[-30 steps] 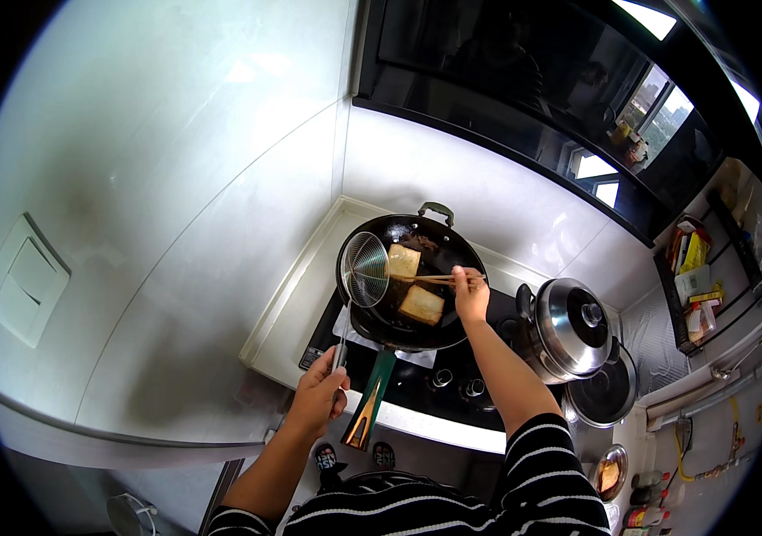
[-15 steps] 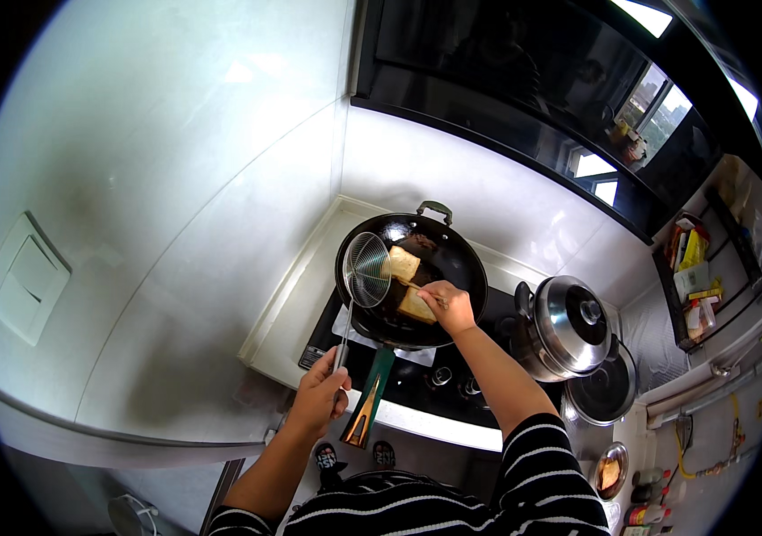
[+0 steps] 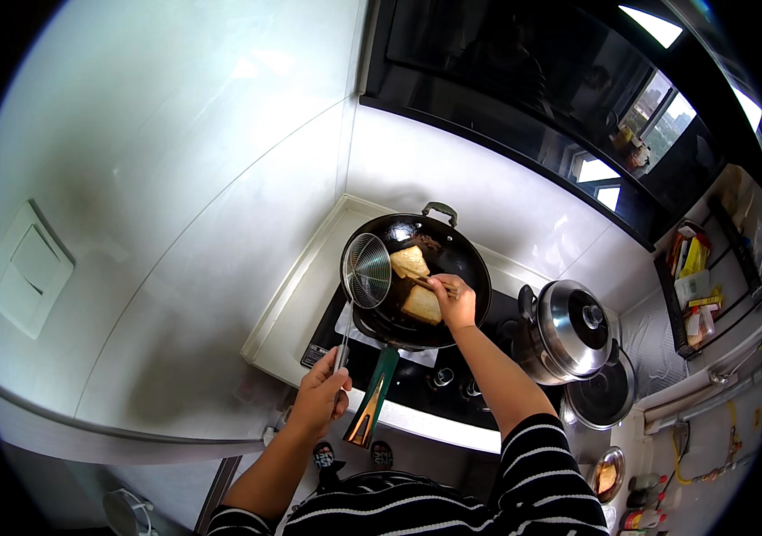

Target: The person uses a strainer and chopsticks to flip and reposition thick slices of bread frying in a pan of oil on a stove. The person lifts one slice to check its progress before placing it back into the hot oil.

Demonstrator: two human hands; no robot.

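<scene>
A black wok (image 3: pixel 467 252) with a green and copper handle (image 3: pixel 370 399) sits on the stove. Two pale, golden-edged slabs lie in it; whether bread or tofu I cannot tell. My right hand (image 3: pixel 455 302), closed round chopsticks (image 3: pixel 420 281), reaches over the wok. The chopstick tips are at the lower edge of the far slab (image 3: pixel 410 262), which looks tilted. The near slab (image 3: pixel 422 305) lies flat just below. My left hand (image 3: pixel 322 390) grips the handle of a wire skimmer (image 3: pixel 366 272), its round mesh basket held over the wok's left side with nothing in it.
Right of the wok stands a lidded steel pot (image 3: pixel 563 332), with a dark round pan (image 3: pixel 602 393) beside it. Farther right are a metal plate (image 3: pixel 609 474) with a browned piece and several bottles (image 3: pixel 644 500). A dark range hood (image 3: pixel 506 107) overhangs the stove; a tiled wall (image 3: pixel 193 223) bounds the left.
The far slab has shifted a little and tilted at the chopsticks, and my right hand has moved slightly up in the picture. The skimmer stays over the wok's left side.
</scene>
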